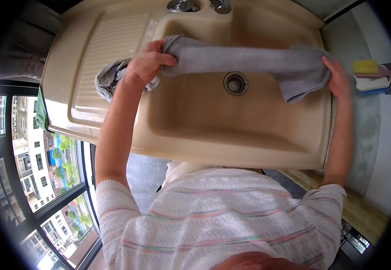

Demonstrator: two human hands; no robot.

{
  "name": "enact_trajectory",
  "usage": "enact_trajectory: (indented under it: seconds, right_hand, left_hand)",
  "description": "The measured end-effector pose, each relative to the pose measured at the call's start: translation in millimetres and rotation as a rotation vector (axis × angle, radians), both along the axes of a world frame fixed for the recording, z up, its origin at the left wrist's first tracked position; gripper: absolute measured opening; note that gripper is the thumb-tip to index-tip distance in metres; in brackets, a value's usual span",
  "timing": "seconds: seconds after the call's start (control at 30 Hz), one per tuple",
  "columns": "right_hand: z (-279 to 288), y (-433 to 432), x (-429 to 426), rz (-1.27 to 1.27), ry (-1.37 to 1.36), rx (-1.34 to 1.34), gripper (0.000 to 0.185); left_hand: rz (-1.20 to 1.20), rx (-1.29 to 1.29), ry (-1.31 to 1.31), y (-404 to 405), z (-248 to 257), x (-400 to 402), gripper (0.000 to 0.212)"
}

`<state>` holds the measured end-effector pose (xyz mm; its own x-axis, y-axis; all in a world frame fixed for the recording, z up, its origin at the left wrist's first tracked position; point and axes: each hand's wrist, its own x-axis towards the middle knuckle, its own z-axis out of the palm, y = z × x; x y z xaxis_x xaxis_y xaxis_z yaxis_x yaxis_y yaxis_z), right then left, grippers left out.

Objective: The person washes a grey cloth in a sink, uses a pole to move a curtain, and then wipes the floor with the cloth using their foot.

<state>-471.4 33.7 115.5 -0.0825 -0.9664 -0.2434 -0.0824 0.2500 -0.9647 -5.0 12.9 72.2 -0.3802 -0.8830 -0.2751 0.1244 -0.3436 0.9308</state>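
Observation:
A grey cloth (229, 60) is stretched sideways above the beige sink basin (195, 114). Its left end is gripped by my left hand (150, 62), over the basin's left rim. My right hand (339, 77) pinches the other end near the right rim, and a corner of the cloth hangs down beside it. A crumpled grey cloth (109, 79) lies on the ribbed drainboard, partly hidden behind my left wrist. Below the stretched cloth, the round metal drain strainer (235, 83) shows in the basin floor.
The faucet (221, 6) and a round metal drain fitting (180, 5) are at the sink's far edge. Right of the sink, a yellow-bristled brush (366, 67) rests on a white holder (372, 83). A green cloth (41, 111) hangs at the counter's left edge, near a window.

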Motion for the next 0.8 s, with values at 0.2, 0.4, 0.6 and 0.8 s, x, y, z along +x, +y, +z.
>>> enact_trajectory:
  seconds: [0.2,0.4,0.6,0.8]
  right_hand:
    - [24.1,-0.4,16.0,0.015,0.412,0.075,0.04]
    - [51.3,-7.4,21.3,-0.031,0.568,-0.001,0.047]
    - [45.5,-18.4,39.9,0.165,0.236,-0.409,0.051]
    - [3.2,-29.3,51.0,0.099,0.215,-0.145,0.044]
  left_hand:
    - [-0.058,-0.343,-0.421,-23.7,19.2,34.4,0.04]
    - [0.064,-0.585,-0.3,-51.6,55.6,58.7,0.037]
    - [0.12,-0.724,0.0,-23.5,126.6,43.2,0.036]
    - [0.026,-0.554,-0.202,-48.3,86.0,19.6,0.029]
